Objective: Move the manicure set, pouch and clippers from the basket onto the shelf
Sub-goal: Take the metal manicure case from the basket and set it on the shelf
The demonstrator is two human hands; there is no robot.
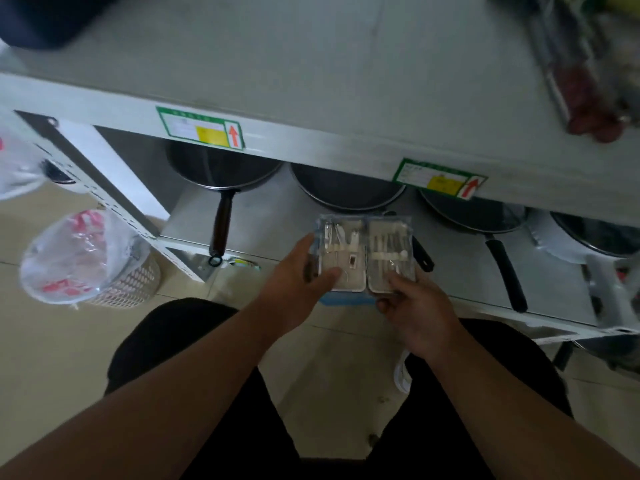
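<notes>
I hold the manicure set [364, 252] with both hands [298, 271] [412, 306], near the shelf [311, 81]; nothing placed yet

Pale beige tiled floor [41, 358] underfoot, dimly lit. Grey metal shelving ahead: broad upper shelf [311, 81] with two green-edged price labels [201, 128] on its front lip, each bearing a red arrow. Lower shelf [270, 216] carrying dark frying pans [221, 171] with long handles. At left, a perforated upright [104, 188] and a white lattice bin [131, 278] lined with clear plastic.
</notes>
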